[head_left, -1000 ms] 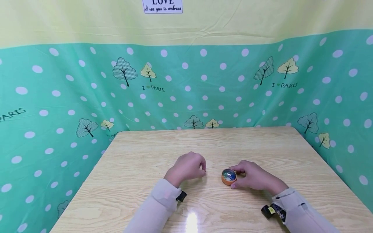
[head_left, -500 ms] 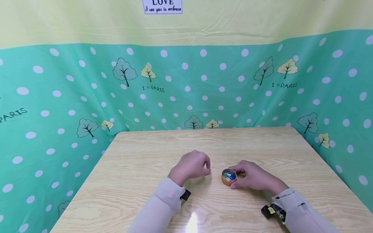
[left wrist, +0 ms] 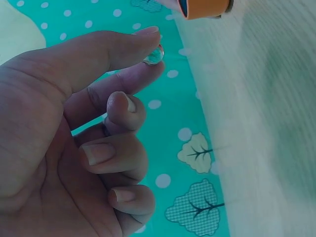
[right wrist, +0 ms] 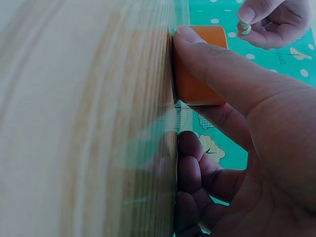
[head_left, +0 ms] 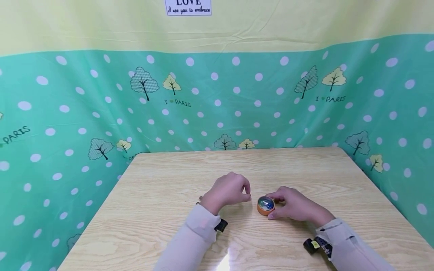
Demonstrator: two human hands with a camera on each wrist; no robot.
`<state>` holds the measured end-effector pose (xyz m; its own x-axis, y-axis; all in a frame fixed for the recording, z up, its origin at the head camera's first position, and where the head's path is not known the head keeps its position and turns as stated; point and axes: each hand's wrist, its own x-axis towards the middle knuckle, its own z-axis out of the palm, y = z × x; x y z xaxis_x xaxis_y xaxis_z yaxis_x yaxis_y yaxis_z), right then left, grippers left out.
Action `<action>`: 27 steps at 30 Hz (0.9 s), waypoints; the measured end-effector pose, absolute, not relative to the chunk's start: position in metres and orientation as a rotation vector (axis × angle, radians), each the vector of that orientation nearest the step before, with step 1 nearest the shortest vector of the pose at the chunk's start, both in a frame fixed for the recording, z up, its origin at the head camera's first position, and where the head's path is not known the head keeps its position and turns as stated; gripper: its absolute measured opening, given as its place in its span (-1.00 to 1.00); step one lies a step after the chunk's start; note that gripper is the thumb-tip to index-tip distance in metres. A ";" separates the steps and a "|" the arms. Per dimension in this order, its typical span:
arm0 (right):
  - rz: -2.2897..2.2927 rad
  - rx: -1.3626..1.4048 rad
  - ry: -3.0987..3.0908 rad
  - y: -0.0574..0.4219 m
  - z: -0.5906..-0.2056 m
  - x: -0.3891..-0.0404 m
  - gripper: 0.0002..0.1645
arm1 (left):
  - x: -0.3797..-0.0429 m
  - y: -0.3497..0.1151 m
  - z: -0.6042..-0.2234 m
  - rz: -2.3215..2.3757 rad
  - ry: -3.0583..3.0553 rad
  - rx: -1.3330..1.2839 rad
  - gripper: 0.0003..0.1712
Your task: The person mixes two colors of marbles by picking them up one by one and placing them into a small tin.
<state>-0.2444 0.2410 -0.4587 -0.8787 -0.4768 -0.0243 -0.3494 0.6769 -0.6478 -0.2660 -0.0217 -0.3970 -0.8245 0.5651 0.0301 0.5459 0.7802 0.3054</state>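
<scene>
My left hand (head_left: pixel 228 191) pinches a small clear glass marble (left wrist: pixel 154 55) between thumb and forefinger, the other fingers curled toward the palm. It is held in the air just left of a short round orange container (head_left: pixel 266 209), which stands upright on the table. Glassy blue, green and whitish contents (head_left: pixel 266 203) show inside its open top. My right hand (head_left: pixel 298 204) grips the container from the right, thumb on the near side and forefinger behind. In the right wrist view the container's orange wall (right wrist: pixel 200 74) sits at the tabletop, and the marble (right wrist: pixel 243 28) shows beyond it.
The light wooden table (head_left: pixel 162 173) is backed by a green and yellow curtain (head_left: pixel 217 90) with dots and trees. Small brownish round things (head_left: pixel 199 200) show beside my left wrist. Black wrist cameras (head_left: pixel 222 225) sit at both cuffs.
My left hand has moved to the right, toward the orange container, with the marble between its fingertips. Small round things have come into sight behind its wrist. My right hand and the container stay put.
</scene>
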 end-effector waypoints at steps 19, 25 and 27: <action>-0.988 -0.676 2.687 0.240 -0.457 -0.243 -0.29 | -0.265 -0.016 -0.403 0.547 2.955 0.983 -0.87; -0.986 -0.635 2.687 0.240 -0.456 -0.243 -0.30 | -0.264 -0.012 -0.407 0.565 2.936 1.008 -0.86; -0.990 -0.619 2.683 0.239 -0.456 -0.242 -0.30 | -0.263 -0.011 -0.408 0.561 2.937 1.011 -0.86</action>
